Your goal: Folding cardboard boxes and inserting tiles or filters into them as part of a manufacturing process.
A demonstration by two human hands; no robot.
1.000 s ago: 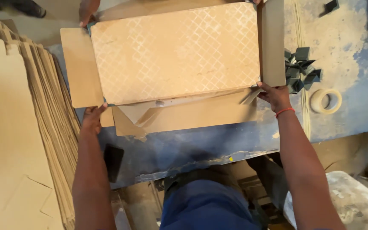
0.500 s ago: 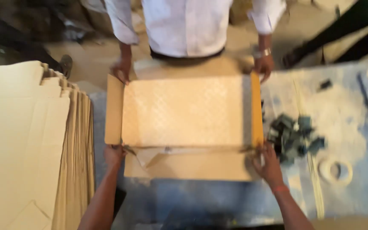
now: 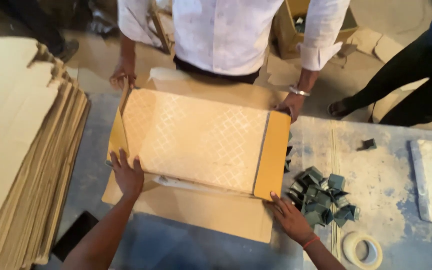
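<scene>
on the cardboard box point(image 3: 196, 145), left hand point(image 3: 126, 175) and right hand point(image 3: 291, 217) press flat, fingers spread.

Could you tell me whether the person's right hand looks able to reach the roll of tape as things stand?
Probably yes: the right hand rests near the tape roll, with only bare table between them.

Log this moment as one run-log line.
left hand: flat on tile stack | right hand: at cardboard flap | co-worker's hands: far side | corner pieces, tape roll: right
</scene>
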